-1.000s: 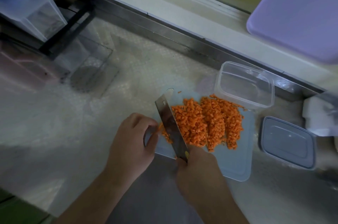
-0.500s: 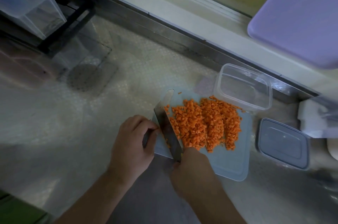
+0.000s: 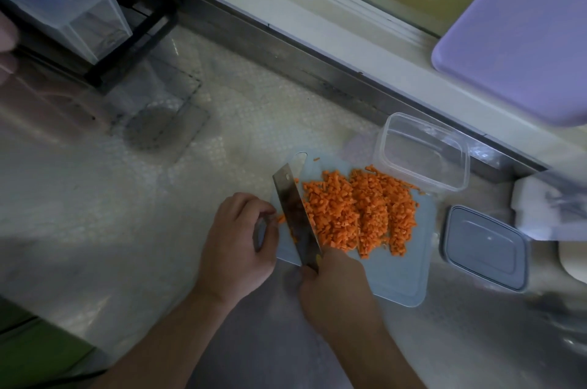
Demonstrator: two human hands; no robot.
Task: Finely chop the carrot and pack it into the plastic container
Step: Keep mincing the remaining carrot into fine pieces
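Nearly done: right hand [image 3: 333, 280] gripping broad steel knife [image 3: 297, 214], left hand [image 3: 236, 245] pinching last orange carrot stub [image 3: 281, 219] on pale-blue plastic board [image 3: 403, 277]. Fingertip nick likely; clear plastic container [image 3: 422, 152] waiting empty.

Knife [image 3: 297, 217] handle hidden inside right hand [image 3: 336, 290]; only the blade shows. Left hand [image 3: 236, 245] fingertips curl out of sight at the cutting board's [image 3: 403, 274] left edge, covering most of a small carrot piece [image 3: 280, 219] beside the blade. Board's near-left corner lies under the two hands. Purple tray [image 3: 521, 29] cut off by the top and right picture edges. Clear bin [image 3: 60, 4] at the worktop's far left cut by the picture edge, contents blurred. White object [image 3: 540, 214] at the right edge smeared, not identifiable
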